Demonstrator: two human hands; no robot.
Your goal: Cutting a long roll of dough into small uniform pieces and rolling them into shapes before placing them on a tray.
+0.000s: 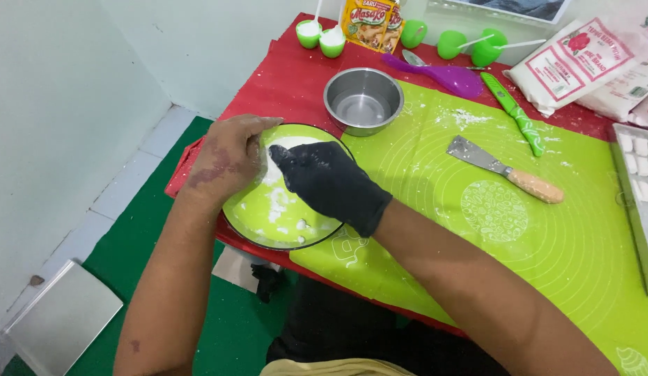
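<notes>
The bare left hand [230, 157] cupped the green plate [268, 223]'s rim; the gloved right hand [331, 182] pressed white dough [285, 145] flat in it, just before the steel bowl [363, 99]. Kneading seemingly needed firmer pressing.

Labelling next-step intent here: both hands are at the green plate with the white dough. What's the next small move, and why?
Probably press and gather: the right hand, in a black glove, lies over the white dough while the bare left hand steadies the green plate by its rim. White smears and bits are scattered across the plate, so sweeping them into the lump seems the likely next move.
</notes>
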